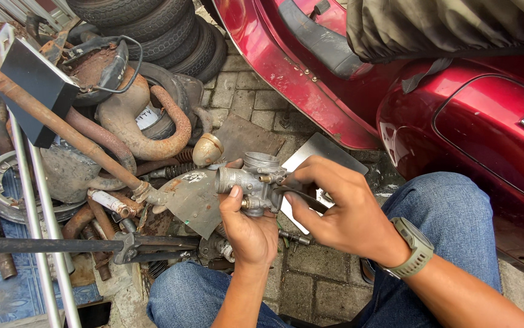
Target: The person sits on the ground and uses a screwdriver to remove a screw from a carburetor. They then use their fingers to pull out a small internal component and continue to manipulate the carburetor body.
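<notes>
Left hand (250, 228) grips the carburettor (251, 182) from below, thumb on its left side, held at centre above the brick paving (316, 282); right hand (334, 209) pinches a dark part (301, 197) against its right side, kind unclear; red scooter (456, 115) stands far right, cut off by the frame; rusty pipes (122, 140) and tyres (158, 30) crowd the far left; a white label (146, 116) lies among them.

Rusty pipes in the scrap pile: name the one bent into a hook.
The thick rusty exhaust pipe curling beside the stacked tyres; the long rusty tube runs straight.
</notes>
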